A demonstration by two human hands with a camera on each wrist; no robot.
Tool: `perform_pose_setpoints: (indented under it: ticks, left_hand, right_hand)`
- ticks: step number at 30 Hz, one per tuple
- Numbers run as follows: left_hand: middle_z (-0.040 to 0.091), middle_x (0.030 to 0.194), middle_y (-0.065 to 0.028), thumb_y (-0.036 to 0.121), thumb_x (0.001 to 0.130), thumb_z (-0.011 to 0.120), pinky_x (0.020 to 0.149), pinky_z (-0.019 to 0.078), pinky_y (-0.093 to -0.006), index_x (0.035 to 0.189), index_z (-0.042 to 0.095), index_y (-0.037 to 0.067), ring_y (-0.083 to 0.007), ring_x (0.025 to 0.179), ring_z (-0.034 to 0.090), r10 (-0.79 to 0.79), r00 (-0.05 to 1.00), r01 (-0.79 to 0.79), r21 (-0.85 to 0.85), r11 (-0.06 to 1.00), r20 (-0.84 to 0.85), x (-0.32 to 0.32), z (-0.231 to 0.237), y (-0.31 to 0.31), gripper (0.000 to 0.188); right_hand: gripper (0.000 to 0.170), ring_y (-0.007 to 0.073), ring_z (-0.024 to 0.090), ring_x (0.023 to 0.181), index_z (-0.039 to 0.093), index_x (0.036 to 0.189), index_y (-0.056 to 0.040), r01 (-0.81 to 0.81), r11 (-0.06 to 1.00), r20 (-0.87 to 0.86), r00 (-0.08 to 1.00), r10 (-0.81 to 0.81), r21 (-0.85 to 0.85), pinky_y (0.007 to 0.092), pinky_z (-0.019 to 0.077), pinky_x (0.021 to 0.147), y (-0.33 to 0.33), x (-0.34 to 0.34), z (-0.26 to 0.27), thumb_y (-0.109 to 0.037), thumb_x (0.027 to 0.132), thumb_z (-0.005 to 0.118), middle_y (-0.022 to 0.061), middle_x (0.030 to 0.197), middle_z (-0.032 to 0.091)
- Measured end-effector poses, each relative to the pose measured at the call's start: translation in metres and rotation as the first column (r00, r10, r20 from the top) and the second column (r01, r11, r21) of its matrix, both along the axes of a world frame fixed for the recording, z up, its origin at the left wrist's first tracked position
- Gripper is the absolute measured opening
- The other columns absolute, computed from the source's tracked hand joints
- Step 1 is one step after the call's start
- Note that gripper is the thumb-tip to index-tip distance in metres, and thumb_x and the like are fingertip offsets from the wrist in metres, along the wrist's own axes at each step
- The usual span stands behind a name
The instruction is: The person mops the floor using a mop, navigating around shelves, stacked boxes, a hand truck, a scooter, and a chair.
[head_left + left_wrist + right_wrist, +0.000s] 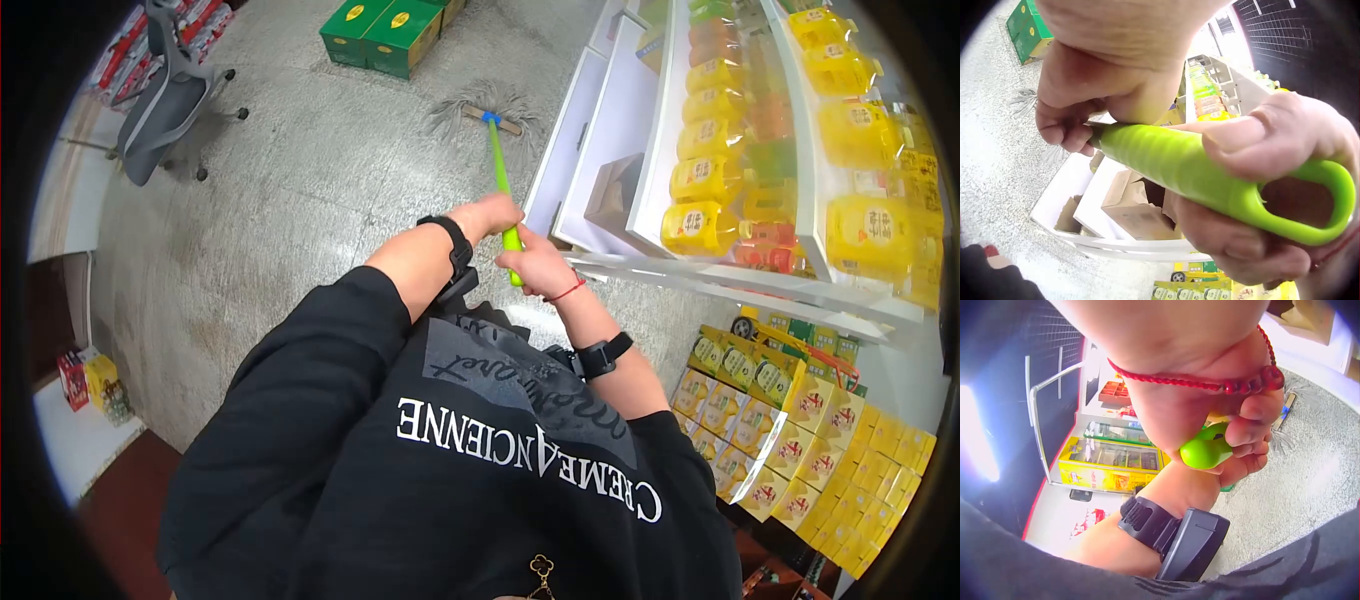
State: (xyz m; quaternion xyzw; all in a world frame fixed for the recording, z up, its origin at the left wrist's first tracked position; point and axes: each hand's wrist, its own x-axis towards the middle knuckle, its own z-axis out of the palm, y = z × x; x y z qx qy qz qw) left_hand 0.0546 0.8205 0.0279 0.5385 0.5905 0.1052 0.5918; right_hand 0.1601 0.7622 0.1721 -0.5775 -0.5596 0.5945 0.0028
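Observation:
A mop with a lime-green handle (1166,159) slopes away from the body, its grey string head (452,117) spread on the floor ahead. A wooden bar and a blue joint (491,118) sit on top of the strings. My left hand (493,213) grips the handle farther along the shaft. Closer to the body, my right hand (540,265), with a red cord bracelet at its wrist, holds the ribbed grip at the end. In the left wrist view the right thumb lies along that grip, beside its hanging loop (1338,194).
White shelves (640,130) with yellow drink bottles (705,178) stand close on the right, a cardboard box (612,190) on the low shelf. Green boxes (385,40) stand on the floor ahead. An office chair (165,105) is at left. Stacked yellow cartons (800,440) are at lower right.

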Motion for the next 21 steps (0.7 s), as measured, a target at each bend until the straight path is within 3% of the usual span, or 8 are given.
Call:
perform_pose_setpoints:
  ticks: [2, 7, 9, 11, 12, 14, 18, 21]
  left_hand:
    - [0.061, 0.076, -0.0187, 0.026, 0.074, 0.054, 0.062, 0.0442, -0.0373, 0.079, 0.061, -0.003, -0.0291, 0.069, 0.058, -0.047, 0.996, 0.058, 0.162, 0.985, -0.074, -0.001, -0.007, 0.016, 0.030]
    - [0.060, 0.078, -0.0218, 0.028, 0.075, 0.053, 0.065, 0.0444, -0.0400, 0.080, 0.061, -0.003, -0.0328, 0.073, 0.058, -0.148, 0.977, 0.165, 0.103, 0.981, -0.157, -0.009, -0.013, 0.068, 0.033]
    - [0.060, 0.078, -0.0222, 0.029, 0.075, 0.053, 0.066, 0.0444, -0.0407, 0.081, 0.061, -0.003, -0.0331, 0.074, 0.058, -0.174, 0.969, 0.194, 0.100, 0.976, -0.177, -0.011, -0.014, 0.099, 0.034]
    - [0.060, 0.077, -0.0215, 0.029, 0.076, 0.054, 0.063, 0.0450, -0.0401, 0.080, 0.061, -0.004, -0.0322, 0.071, 0.059, -0.449, 0.793, 0.591, 0.339, 0.732, -0.412, -0.018, -0.018, 0.135, 0.035]
    - [0.060, 0.077, -0.0215, 0.029, 0.076, 0.054, 0.063, 0.0450, -0.0401, 0.080, 0.061, -0.004, -0.0322, 0.071, 0.059, -0.449, 0.785, 0.599, 0.339, 0.725, -0.427, -0.020, -0.007, 0.152, 0.035]
    - [0.061, 0.076, -0.0208, 0.030, 0.076, 0.054, 0.061, 0.0453, -0.0392, 0.081, 0.060, -0.005, -0.0312, 0.067, 0.059, -0.342, 0.895, 0.399, 0.172, 0.901, -0.285, -0.028, 0.026, 0.185, 0.035]
    - [0.060, 0.074, -0.0205, 0.029, 0.076, 0.054, 0.059, 0.0452, -0.0382, 0.080, 0.060, -0.006, -0.0299, 0.065, 0.059, -0.358, 0.878, 0.443, 0.255, 0.859, -0.318, -0.029, 0.009, 0.265, 0.035]
    - [0.060, 0.073, -0.0201, 0.029, 0.076, 0.054, 0.061, 0.0449, -0.0377, 0.080, 0.060, -0.006, -0.0292, 0.067, 0.059, -0.270, 0.913, 0.315, 0.109, 0.943, -0.307, -0.023, 0.026, 0.298, 0.036]
  right_hand:
    - [0.058, 0.0124, 0.045, 0.038, 0.037, 0.120, -0.0048, 0.001, 0.999, 0.045, 0.999, -0.003, 0.050, 0.0244, 0.0372, 0.035, 0.012, -0.003, -0.002, -0.023, 0.069, 0.059, 0.0053, 0.058, 0.048]
    - [0.061, 0.0141, 0.048, 0.040, 0.036, 0.122, -0.0047, 0.012, 0.999, -0.020, 1.000, -0.011, 0.052, 0.0256, 0.0386, 0.035, 0.061, -0.012, -0.003, -0.023, 0.068, 0.059, 0.0072, 0.060, 0.051]
    - [0.053, 0.0204, 0.057, 0.053, 0.042, 0.114, -0.0011, -0.016, 1.000, 0.067, 0.998, 0.017, -0.012, 0.0296, 0.0458, 0.043, 0.091, -0.017, 0.007, -0.021, 0.068, 0.057, 0.0122, 0.075, 0.058]
    - [0.055, 0.0182, 0.054, 0.047, 0.040, 0.115, -0.0006, -0.012, 1.000, -0.014, 1.000, 0.013, 0.011, 0.0280, 0.0430, 0.039, 0.124, -0.018, 0.004, -0.022, 0.068, 0.057, 0.0108, 0.069, 0.055]
    - [0.057, 0.0160, 0.050, 0.041, 0.038, 0.116, 0.0000, -0.015, 1.000, -0.086, 0.996, 0.016, 0.016, 0.0264, 0.0402, 0.036, 0.142, -0.018, 0.003, -0.024, 0.068, 0.058, 0.0094, 0.062, 0.052]
    - [0.052, 0.0160, 0.050, 0.041, 0.040, 0.110, 0.0020, 0.022, 0.998, -0.111, 0.994, -0.016, 0.053, 0.0267, 0.0402, 0.036, 0.179, -0.019, -0.003, -0.024, 0.068, 0.057, 0.0097, 0.061, 0.052]
    - [0.045, 0.0164, 0.051, 0.041, 0.043, 0.100, 0.0033, -0.004, 0.989, -0.099, 0.995, 0.019, 0.147, 0.0272, 0.0406, 0.035, 0.257, -0.016, -0.029, -0.023, 0.067, 0.058, 0.0093, 0.061, 0.052]
    - [0.046, 0.0152, 0.051, 0.043, 0.043, 0.101, 0.0028, -0.012, 0.997, -0.135, 0.991, 0.022, 0.077, 0.0264, 0.0411, 0.035, 0.297, -0.012, -0.022, -0.022, 0.066, 0.059, 0.0090, 0.063, 0.051]
